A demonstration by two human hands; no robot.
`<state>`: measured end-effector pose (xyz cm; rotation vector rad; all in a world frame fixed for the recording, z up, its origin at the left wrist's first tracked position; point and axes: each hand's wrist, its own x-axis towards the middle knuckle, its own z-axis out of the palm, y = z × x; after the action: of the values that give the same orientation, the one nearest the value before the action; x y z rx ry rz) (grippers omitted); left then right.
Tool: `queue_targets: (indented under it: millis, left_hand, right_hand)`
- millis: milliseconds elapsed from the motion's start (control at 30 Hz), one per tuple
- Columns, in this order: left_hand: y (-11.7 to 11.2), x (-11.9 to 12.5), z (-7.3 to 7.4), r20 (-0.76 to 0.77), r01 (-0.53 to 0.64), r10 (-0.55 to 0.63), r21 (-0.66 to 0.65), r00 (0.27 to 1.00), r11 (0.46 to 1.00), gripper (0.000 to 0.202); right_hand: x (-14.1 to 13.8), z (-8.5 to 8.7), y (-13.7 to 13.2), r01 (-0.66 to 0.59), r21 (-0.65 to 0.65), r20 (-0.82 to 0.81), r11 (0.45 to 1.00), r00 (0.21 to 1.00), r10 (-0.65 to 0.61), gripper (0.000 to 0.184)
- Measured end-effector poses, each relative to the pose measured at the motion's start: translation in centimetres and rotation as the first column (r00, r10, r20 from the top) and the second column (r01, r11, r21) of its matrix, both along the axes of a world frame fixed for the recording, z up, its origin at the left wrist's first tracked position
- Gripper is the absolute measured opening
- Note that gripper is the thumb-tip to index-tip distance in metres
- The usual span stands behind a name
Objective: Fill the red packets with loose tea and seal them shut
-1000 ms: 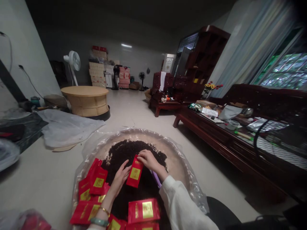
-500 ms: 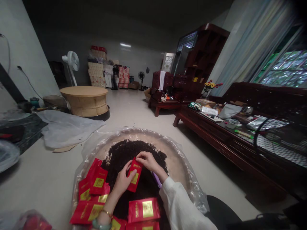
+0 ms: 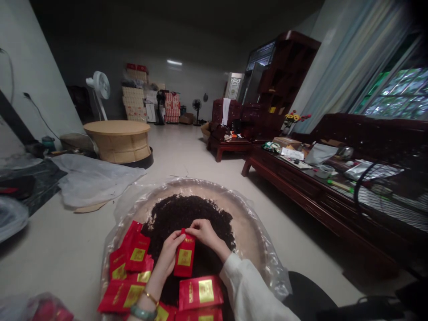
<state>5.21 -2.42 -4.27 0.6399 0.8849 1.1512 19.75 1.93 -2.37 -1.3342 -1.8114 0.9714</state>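
A red packet (image 3: 184,257) with a gold square label hangs upright between my two hands, over dark loose tea-like leaves (image 3: 190,209). My left hand (image 3: 171,250) pinches its upper left edge, thumb on the front. At the top right corner, the fingers of my right hand (image 3: 202,232) are closed on the packet's upper edge. The leaves lie in a wide round tray (image 3: 249,223) lined with clear plastic. More red packets (image 3: 137,254) are heaped on the tray's left side, and others (image 3: 200,292) lie at its near side, below my hands.
A long dark wooden table (image 3: 301,187) with clutter on top stands at the right, behind a black fan (image 3: 384,191). Clear plastic sheeting (image 3: 96,178) lies on the floor at the left, near a round bamboo-like drum (image 3: 120,142). A black round seat (image 3: 310,294) is at lower right.
The held packet has moved down and slightly left and now hangs straighter. My left thumb has shifted from its middle to its upper edge; my right hand has moved slightly down with it.
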Motion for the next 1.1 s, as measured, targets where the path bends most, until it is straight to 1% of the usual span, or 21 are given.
queue_targets:
  millis: [67,133,200,233,300,333,367,433,467,533,600,667,733,800,900,1000,1067,1100]
  left_hand:
    - [-0.2,0.1,0.1,-0.042,0.102,-0.102,0.001,0.994,0.995,0.047]
    - [-0.5,0.0,0.1,-0.113,0.210,-0.212,-0.025,0.971,0.977,0.057]
    - [-0.7,-0.1,0.2,-0.181,0.261,-0.268,-0.062,0.946,0.963,0.061]
    - [-0.8,-0.2,0.4,-0.205,0.273,-0.283,-0.078,0.937,0.959,0.060]
    - [-1.1,-0.4,0.9,-0.232,0.301,-0.314,-0.090,0.921,0.949,0.058]
    - [-1.2,-0.4,1.2,-0.241,0.324,-0.337,-0.091,0.910,0.942,0.057]
    - [-1.3,-0.5,1.6,-0.249,0.353,-0.365,-0.094,0.897,0.931,0.057]
    - [-1.6,-0.5,2.3,-0.267,0.409,-0.423,-0.110,0.866,0.906,0.057]
    - [-1.7,-0.5,2.6,-0.274,0.427,-0.444,-0.123,0.853,0.896,0.058]
    - [-1.9,-0.3,2.9,-0.288,0.441,-0.466,-0.149,0.837,0.885,0.056]
    - [-2.0,-0.2,3.1,-0.306,0.446,-0.471,-0.153,0.828,0.882,0.052]
    - [-2.1,-0.1,3.1,-0.331,0.456,-0.474,-0.135,0.816,0.880,0.048]
    - [-2.2,0.0,3.1,-0.355,0.459,-0.471,-0.123,0.808,0.880,0.045]
    - [-2.3,0.0,3.0,-0.366,0.452,-0.465,-0.128,0.806,0.883,0.045]
    - [-2.4,0.1,2.6,-0.367,0.448,-0.462,-0.127,0.808,0.885,0.041]
    - [-2.2,0.1,1.7,-0.389,0.437,-0.433,-0.084,0.813,0.895,0.037]
    - [-1.9,0.1,1.0,-0.423,0.403,-0.390,-0.062,0.818,0.913,0.039]
    - [-1.8,0.0,0.7,-0.446,0.387,-0.370,-0.057,0.815,0.921,0.040]
  right_hand:
    - [-0.1,-0.2,-0.1,0.019,0.006,-0.038,1.000,0.999,-0.019,0.021]
    - [0.0,-0.1,-0.1,0.055,0.032,-0.077,0.998,0.996,-0.052,0.021]
    - [0.2,0.2,0.1,0.081,0.065,-0.099,0.995,0.992,-0.074,0.024]
    - [0.4,0.4,0.2,0.069,0.064,-0.105,0.996,0.993,-0.062,0.027]
    - [0.9,0.8,0.4,-0.016,-0.009,-0.121,1.000,0.993,0.015,0.032]
    - [1.2,0.9,0.5,-0.082,-0.081,-0.141,0.993,0.988,0.070,0.032]
    - [1.5,1.0,0.6,-0.154,-0.167,-0.172,0.974,0.977,0.125,0.030]
    - [2.3,1.1,0.7,-0.286,-0.326,-0.247,0.901,0.946,0.211,0.025]
    - [2.6,1.1,0.9,-0.339,-0.390,-0.281,0.856,0.929,0.241,0.026]
    - [3.3,1.2,1.3,-0.428,-0.480,-0.318,0.766,0.898,0.303,0.032]
    - [3.7,1.3,1.8,-0.497,-0.536,-0.326,0.683,0.868,0.375,0.040]
    - [3.8,1.3,2.4,-0.549,-0.573,-0.324,0.608,0.834,0.447,0.044]
    - [3.6,1.1,2.9,-0.571,-0.595,-0.300,0.566,0.811,0.502,0.042]
    - [3.2,0.8,3.3,-0.570,-0.610,-0.260,0.550,0.800,0.541,0.036]
    - [2.4,0.2,3.4,-0.556,-0.629,-0.203,0.543,0.792,0.576,0.026]
    - [1.9,-0.4,3.2,-0.533,-0.624,-0.165,0.571,0.805,0.570,0.021]
    - [1.8,-0.5,3.0,-0.526,-0.602,-0.166,0.601,0.819,0.550,0.021]
    - [1.8,-0.5,2.9,-0.531,-0.595,-0.176,0.603,0.819,0.546,0.021]
